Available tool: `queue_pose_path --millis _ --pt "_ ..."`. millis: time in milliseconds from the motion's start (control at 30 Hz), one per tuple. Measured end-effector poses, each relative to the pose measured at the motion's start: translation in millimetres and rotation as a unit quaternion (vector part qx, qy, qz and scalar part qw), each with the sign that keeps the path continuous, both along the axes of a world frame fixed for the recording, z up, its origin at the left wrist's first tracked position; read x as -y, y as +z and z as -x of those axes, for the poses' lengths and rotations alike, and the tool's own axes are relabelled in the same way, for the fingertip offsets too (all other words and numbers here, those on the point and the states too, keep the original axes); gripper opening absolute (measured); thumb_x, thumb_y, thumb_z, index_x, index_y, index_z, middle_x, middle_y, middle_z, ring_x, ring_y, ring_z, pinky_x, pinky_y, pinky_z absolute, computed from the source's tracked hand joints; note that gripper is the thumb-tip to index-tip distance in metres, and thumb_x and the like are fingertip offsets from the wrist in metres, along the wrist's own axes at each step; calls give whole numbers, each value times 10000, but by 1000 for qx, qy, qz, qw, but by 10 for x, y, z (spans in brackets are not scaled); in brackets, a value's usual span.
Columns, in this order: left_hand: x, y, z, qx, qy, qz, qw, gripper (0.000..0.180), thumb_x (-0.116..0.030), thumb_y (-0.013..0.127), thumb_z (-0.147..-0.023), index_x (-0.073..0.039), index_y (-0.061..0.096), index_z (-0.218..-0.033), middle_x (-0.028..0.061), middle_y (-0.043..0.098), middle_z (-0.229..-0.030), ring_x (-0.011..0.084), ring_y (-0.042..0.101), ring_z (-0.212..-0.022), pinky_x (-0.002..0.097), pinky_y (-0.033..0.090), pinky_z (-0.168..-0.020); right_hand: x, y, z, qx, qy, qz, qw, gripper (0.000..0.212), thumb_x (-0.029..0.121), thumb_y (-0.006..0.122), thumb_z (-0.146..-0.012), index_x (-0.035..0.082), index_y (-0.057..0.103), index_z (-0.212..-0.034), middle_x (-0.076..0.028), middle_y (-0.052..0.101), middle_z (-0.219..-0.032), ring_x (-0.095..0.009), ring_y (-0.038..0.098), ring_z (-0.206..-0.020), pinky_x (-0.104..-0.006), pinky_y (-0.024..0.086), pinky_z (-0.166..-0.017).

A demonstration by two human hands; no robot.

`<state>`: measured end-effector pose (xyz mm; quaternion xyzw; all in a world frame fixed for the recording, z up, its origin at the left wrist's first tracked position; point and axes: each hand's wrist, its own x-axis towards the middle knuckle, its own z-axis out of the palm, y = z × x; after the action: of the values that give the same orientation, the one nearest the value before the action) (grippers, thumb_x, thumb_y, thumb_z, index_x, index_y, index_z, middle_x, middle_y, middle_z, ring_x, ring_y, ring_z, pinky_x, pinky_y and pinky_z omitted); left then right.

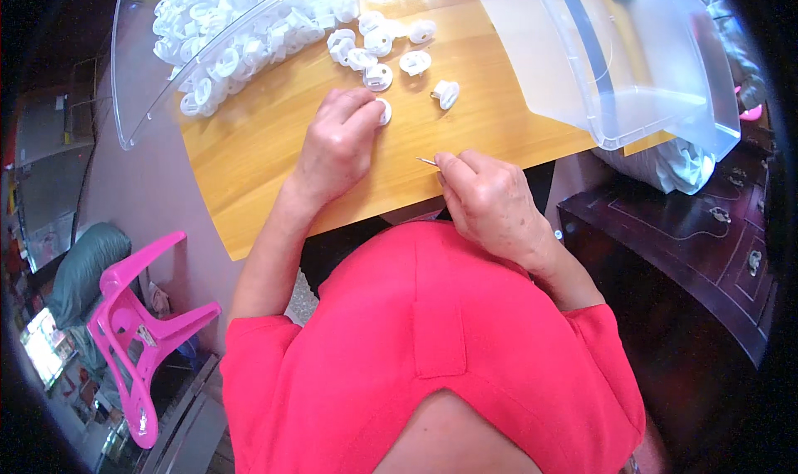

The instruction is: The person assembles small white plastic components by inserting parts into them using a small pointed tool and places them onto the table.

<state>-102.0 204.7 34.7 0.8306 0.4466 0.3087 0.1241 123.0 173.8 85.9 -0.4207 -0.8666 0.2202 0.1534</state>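
My left hand [339, 142] is over the wooden tabletop, its fingers closed on a small white round plastic part [385, 112] whose edge shows past the fingertips. Near the table's front edge, my right hand [490, 196] pinches a thin metal tool [426, 162]. Only the tool's slim tip sticks out, pointing left toward the other hand; the rest is hidden in the fingers. Just beyond my left hand lie several similar loose parts, among them a round one [378, 78] and, farther right, one tipped on its side [446, 94].
A clear plastic bin [125, 100] at the far left surrounds a heap of white parts [241, 38]. Another translucent bin [611, 125] stands at the far right of the table [241, 175]. A pink stool [137, 324] lies at left; dark wooden furniture [665, 225] is at right.
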Motion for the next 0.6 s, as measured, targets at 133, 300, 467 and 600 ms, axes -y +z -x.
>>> queue_pose_path --millis 133,300,467,600 --pt "224 44 -50 459 111 325 819 190 -9 609 -866 10 616 -1055 109 644 -1002 168 625 -840 284 510 -724 -37 -78 17 -113 -32 35 992 62 27 584 -802 -11 566 -847 -170 573 -699 -351 605 -631 -419 487 -551" --pt "464 103 -117 722 19 454 522 224 -38 554 -909 9 588 -1126 128 650 -973 181 618 -769 272 489 -657 -52 -81 191 -285 -116 184 933 137 53 593 -848 -29 639 -948 -168 650 -782 -266 640 -654 -338 490 -579" --pt "594 122 -186 737 8 461 494 217 -52 545 -917 14 592 -1118 134 650 -972 192 617 -767 286 492 -668 -128 46 322 -353 -127 375 848 172 76 573 -910 -46 645 -1010 -8 615 -755 -46 527 -675 -199 434 -588" --pt "630 142 -212 703 44 443 555 278 -119 523 -947 27 558 -1181 135 644 -1012 200 623 -806 302 509 -705 -117 -70 363 -345 -163 347 857 145 90 589 -878 -37 650 -911 -46 630 -708 -63 540 -651 -251 458 -575"
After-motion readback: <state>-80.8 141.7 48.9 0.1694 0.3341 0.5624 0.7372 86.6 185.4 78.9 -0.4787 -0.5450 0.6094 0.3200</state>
